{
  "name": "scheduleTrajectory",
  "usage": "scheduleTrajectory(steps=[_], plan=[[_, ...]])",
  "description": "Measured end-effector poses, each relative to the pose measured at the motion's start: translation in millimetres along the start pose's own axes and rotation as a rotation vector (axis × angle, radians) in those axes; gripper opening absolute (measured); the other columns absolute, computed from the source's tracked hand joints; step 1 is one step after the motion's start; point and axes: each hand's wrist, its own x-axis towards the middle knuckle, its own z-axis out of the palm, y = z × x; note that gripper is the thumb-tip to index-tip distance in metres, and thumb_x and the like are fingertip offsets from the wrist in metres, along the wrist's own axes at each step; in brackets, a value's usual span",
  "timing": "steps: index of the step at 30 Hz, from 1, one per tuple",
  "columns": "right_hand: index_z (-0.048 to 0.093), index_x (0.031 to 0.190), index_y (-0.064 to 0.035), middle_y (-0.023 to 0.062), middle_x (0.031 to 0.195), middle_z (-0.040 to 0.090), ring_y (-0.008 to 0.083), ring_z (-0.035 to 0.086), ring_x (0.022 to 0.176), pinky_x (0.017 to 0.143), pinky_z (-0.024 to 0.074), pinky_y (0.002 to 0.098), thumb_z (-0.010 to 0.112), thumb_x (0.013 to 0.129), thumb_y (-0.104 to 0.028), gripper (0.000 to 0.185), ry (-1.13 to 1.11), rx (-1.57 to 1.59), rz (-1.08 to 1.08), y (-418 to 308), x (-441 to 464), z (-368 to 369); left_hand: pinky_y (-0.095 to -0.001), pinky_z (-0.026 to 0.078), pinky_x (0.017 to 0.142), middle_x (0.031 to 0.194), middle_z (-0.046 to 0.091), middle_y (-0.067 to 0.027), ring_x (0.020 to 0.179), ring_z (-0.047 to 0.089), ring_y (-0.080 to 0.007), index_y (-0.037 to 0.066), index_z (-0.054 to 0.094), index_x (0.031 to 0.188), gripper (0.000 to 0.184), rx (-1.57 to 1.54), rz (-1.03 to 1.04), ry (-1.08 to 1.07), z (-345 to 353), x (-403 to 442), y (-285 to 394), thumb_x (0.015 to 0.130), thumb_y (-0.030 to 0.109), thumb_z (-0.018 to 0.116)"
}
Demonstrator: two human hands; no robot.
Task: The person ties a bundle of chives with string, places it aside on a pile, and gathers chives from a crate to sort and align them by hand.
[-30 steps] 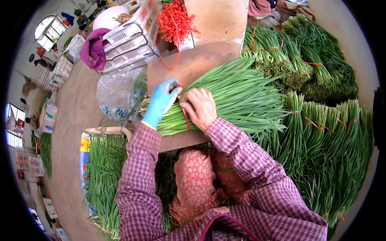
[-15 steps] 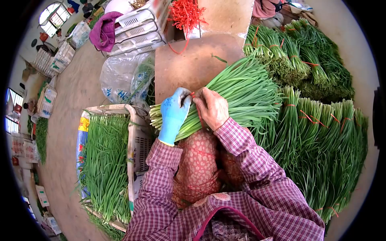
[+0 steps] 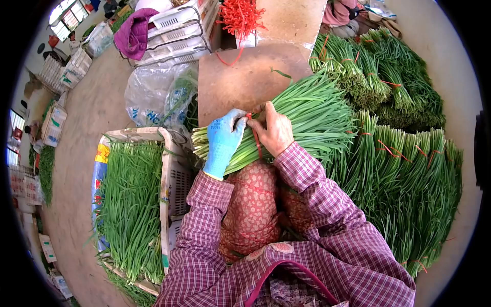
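Note:
A thick bunch of garlic chives point(image 3: 312, 112) lies across my lap and the board's near edge, pale stem ends to the left and leaves to the right. Round its stems runs a red tie point(image 3: 257, 140). My left hand point(image 3: 224, 138), in a blue glove with dark fingertips, pinches the tie on top of the bunch. Bare, my right hand point(image 3: 273, 129) pinches the same tie just beside it, fingers bent and close to the left hand's. The exact knot or twist between the fingertips is partly hidden.
At left stands a crate point(image 3: 164, 204) of loose chives. Tied bunches point(image 3: 404, 189) are stacked at right. Beyond the brown board point(image 3: 230, 82) hang red ties point(image 3: 241, 20). A plastic bag point(image 3: 153, 94) and stacked white crates point(image 3: 176, 38) stand at upper left.
Both hands stay at the tie. My right hand has shifted slightly, its fingers rising a little, and more of the red tie shows below the hands.

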Motion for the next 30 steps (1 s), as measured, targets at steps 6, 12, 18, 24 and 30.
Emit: scheduleTrajectory(steps=[6,12,18,24,30], plan=[[0.051,0.102,-0.0012,0.0164,0.072,0.065,0.0366,0.063,0.072,0.065,0.0483,0.0448,0.068,0.081,-0.022,0.035,0.012,0.044,-0.001,-2,-2,-2,-0.0389,0.051,0.065,0.082,0.067,-0.0149,0.076,0.066,-0.0322,0.007,0.065,0.097,0.016,0.037,0.049,-0.044,-8,-2,10,0.088,0.019,0.06],[0.06,0.096,-0.0009,0.0175,0.079,0.066,0.0357,0.064,0.078,0.069,0.0487,0.0439,0.068,0.08,-0.022,0.027,-0.025,0.018,0.012,-4,-4,-6,-0.0415,0.048,0.078,0.093,0.066,-0.0158,0.087,0.063,-0.0337,0.006,0.062,0.105,0.034,0.1,0.219,-0.133,-23,-14,17,0.081,0.029,0.069],[0.064,0.086,-0.0011,0.0175,0.079,0.066,0.0354,0.064,0.073,0.065,0.0501,0.0427,0.069,0.079,-0.024,0.024,-0.063,0.051,-0.015,-6,-3,-15,-0.0425,0.046,0.084,0.101,0.063,-0.0132,0.095,0.06,-0.0325,0.009,0.06,0.109,0.051,0.166,0.229,-0.169,-22,-17,20,0.07,0.036,0.079],[0.064,0.084,-0.0071,0.011,0.08,0.065,0.0312,0.063,0.076,0.065,0.0492,0.0403,0.069,0.079,-0.022,0.017,-0.029,0.009,0.001,-17,-6,-15,-0.0426,0.047,0.081,0.099,0.064,-0.0145,0.092,0.061,-0.0344,0.006,0.061,0.107,0.05,0.169,0.245,-0.173,-21,-15,18,0.069,0.031,0.08],[0.06,0.084,-0.0101,0.0066,0.081,0.053,0.0278,0.052,0.081,0.076,0.0385,0.0379,0.064,0.081,-0.02,0.011,0.063,-0.106,-0.297,-23,-5,2,-0.0434,0.046,0.083,0.099,0.063,-0.0153,0.094,0.06,-0.0341,0.004,0.058,0.111,0.061,0.209,0.214,-0.186,-22,-10,6,0.067,0.039,0.08]])
